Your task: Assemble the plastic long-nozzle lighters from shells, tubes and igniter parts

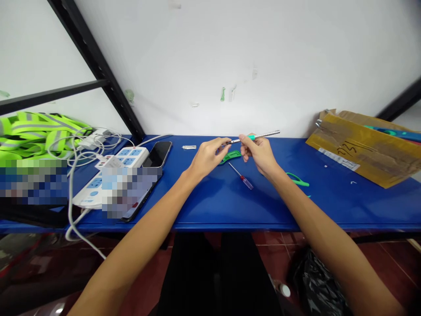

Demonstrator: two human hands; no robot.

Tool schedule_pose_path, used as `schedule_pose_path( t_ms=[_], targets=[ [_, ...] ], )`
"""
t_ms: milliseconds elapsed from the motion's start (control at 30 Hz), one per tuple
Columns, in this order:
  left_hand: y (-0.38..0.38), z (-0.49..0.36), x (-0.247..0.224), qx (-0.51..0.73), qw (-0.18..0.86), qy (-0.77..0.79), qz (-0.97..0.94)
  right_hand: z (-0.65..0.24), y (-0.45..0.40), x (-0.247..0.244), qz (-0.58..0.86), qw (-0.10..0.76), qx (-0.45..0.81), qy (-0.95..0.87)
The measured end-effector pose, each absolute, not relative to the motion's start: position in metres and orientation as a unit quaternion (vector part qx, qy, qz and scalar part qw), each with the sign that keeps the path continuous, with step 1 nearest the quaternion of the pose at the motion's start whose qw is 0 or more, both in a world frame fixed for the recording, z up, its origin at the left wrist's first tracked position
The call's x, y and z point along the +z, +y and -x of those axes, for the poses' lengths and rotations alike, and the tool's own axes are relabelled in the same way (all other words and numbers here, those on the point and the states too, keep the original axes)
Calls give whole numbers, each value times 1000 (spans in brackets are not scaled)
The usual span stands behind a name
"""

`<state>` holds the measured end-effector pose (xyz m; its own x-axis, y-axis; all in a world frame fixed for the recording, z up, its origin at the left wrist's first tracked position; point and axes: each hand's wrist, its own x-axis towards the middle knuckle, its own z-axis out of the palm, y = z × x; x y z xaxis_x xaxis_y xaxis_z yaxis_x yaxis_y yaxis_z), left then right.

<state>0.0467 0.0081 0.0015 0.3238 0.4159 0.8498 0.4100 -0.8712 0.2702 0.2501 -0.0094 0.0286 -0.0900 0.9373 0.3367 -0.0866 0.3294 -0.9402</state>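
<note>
A slim silver metal rod with a green collar (268, 134) is held slantwise above the blue table, its free end up to the right. My right hand (258, 151) is closed round it at the green collar. At the rod's dark lower left end, my left hand (210, 153) pinches it between thumb and fingers; the fingertips partly hide that end. Below the hands lies a green plastic tray-like piece (233, 156), partly covered by my left hand. Just nearer to me rests a small screwdriver (246, 181) with a clear purple handle.
At left stand a white power strip (138, 156) with cables, phones (158, 154) and yellow-green reflective straps (42, 131). A clear small piece (189, 147) lies near the wall. Green-handled scissors or pliers (298, 181) lie beside my right forearm. An open cardboard box (358, 149) stands right.
</note>
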Motion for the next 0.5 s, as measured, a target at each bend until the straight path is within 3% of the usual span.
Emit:
schedule_pose_path(
  t_ms=[500],
  targets=[
    [0,-46,6,534,144,263,-790,-250,-16,33,319,517,483,-631]
  ],
)
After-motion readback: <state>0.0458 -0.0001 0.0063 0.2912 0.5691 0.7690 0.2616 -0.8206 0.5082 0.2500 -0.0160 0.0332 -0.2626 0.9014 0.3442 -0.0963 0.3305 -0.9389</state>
